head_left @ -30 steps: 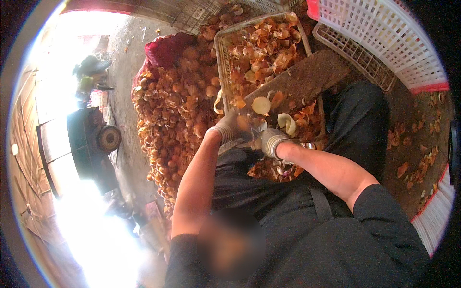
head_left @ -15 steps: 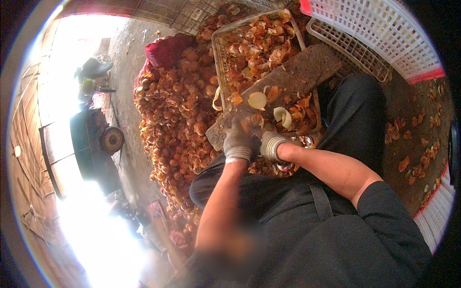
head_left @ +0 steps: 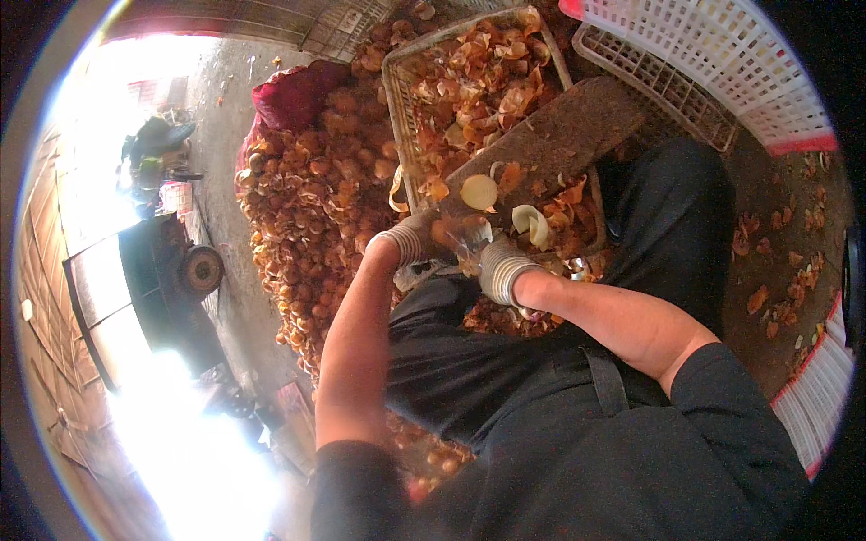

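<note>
My gloved left hand [head_left: 413, 238] is closed around a brownish onion [head_left: 443, 232] at the near end of a wooden board [head_left: 577, 126]. Close beside it, my gloved right hand [head_left: 502, 269] grips a small knife, whose shiny blade [head_left: 476, 234] points toward the onion; its handle is hidden in my fist. On the board just beyond lie a pale round onion slice [head_left: 479, 191] and a curled whitish onion layer [head_left: 532, 224]. The board rests across a plastic crate [head_left: 390, 99] full of brown onion skins [head_left: 487, 77].
Left of the crate spreads a large heap of onions [head_left: 302, 212], with a red mesh sack [head_left: 293, 95] at its far end. A white basket [head_left: 704, 63] and a grey crate [head_left: 654, 90] stand at the far right. A wheeled cart [head_left: 162, 279] stands at the left.
My left hand has shifted left and turned, its forearm swinging outward to the left. My right hand has moved only slightly left. The slice and curled layer stay on the board.
</note>
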`<state>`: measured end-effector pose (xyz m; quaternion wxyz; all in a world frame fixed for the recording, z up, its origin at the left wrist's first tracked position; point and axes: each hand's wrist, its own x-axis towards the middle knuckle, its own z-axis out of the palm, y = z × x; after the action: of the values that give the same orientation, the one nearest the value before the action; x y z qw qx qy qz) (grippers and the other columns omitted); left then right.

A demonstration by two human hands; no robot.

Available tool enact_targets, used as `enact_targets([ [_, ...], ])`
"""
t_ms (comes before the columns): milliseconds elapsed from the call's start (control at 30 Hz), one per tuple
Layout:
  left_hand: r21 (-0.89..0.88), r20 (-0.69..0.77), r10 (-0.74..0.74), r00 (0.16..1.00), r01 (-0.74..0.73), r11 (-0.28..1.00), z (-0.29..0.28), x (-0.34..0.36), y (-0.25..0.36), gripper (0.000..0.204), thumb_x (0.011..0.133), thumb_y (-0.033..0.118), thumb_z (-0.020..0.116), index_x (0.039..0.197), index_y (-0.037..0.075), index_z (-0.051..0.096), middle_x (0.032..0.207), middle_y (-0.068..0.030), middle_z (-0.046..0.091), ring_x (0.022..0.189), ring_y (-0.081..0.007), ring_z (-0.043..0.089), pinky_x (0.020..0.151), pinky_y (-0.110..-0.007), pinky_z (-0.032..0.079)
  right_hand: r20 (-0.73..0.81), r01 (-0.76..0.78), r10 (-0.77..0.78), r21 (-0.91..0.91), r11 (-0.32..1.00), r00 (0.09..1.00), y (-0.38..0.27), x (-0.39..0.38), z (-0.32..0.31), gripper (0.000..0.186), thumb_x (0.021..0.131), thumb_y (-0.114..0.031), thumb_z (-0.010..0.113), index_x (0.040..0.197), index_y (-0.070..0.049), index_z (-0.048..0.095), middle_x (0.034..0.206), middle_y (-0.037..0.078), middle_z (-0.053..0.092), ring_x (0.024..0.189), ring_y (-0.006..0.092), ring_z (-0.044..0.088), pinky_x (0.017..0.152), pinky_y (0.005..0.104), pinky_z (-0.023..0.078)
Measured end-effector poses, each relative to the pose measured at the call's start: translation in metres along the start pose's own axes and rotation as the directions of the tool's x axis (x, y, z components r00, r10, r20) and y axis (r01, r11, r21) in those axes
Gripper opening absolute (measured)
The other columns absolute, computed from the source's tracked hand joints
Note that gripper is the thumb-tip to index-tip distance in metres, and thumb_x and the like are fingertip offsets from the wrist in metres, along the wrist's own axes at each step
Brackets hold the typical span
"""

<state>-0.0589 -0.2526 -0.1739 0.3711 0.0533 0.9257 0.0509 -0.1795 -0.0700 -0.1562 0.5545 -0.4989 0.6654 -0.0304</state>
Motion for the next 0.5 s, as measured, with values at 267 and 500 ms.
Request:
enact_targets([
  [267, -0.085, 0.076, -0.165, 0.983, 0.172, 0.981, 0.026, 0.014, 0.001, 0.029, 0.096, 0.027, 0.048, 0.121, 0.017, 0.056, 0.125, 0.0023, 0.058, 0.12, -0.0185, 0.047, 0.102, -0.038, 0.037, -0.019, -0.003, 0.002, -0.016, 1.0, 1.0, 0.015, 0.017, 0.005, 0.023, 0.084, -0.016, 0.059, 0.098, -0.003, 0.072, 0.1, 0.021, 0.069, 0.096, 0.0336, 0.068, 0.078, 0.0418, 0.055],
  [500, -0.721, -0.049, -0.449, 0.892, 0.28, 0.634, 0.013, -0.01, 0.021, 0.044, 0.09, 0.022, 0.061, 0.13, 0.009, 0.049, 0.128, -0.0046, 0.056, 0.117, -0.0162, 0.051, 0.107, -0.031, 0.036, -0.112, 0.073, -0.07, 0.03, 0.997, 0.991, 0.028, 0.033, 0.032, 0.023, 0.081, -0.01, 0.063, 0.099, 0.004, 0.068, 0.097, 0.024, 0.068, 0.087, 0.0359, 0.067, 0.076, 0.042, 0.052],
])
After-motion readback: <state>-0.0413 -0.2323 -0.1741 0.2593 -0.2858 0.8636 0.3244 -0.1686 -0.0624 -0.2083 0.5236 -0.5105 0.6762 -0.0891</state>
